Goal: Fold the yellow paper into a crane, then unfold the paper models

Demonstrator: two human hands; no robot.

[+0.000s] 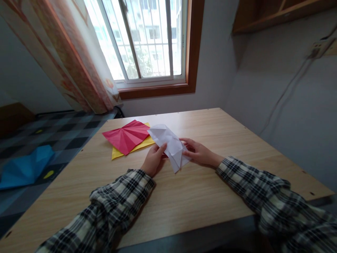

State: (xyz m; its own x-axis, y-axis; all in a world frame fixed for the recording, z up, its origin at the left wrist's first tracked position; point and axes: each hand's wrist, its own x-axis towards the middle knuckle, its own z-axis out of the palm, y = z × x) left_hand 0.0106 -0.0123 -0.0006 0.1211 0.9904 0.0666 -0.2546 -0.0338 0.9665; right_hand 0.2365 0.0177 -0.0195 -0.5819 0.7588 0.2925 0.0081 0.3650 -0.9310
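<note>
A partly folded sheet of white paper (171,142) is held up over the middle of the wooden table, with creases and a narrow pointed end toward me. My left hand (154,158) grips its left edge, thumb on top and the other fingers underneath. On the right edge, my right hand (197,151) pinches the paper between thumb and fingers. Just behind and left of the white paper lies a creased red sheet (129,135), resting on a yellow sheet (116,153).
The wooden table (210,196) stands before a barred window (147,45). To its left is a checked bedspread (71,130) with a creased blue sheet (26,167) on it. A curtain (65,52) hangs at the left. A cable (283,93) runs down the right wall.
</note>
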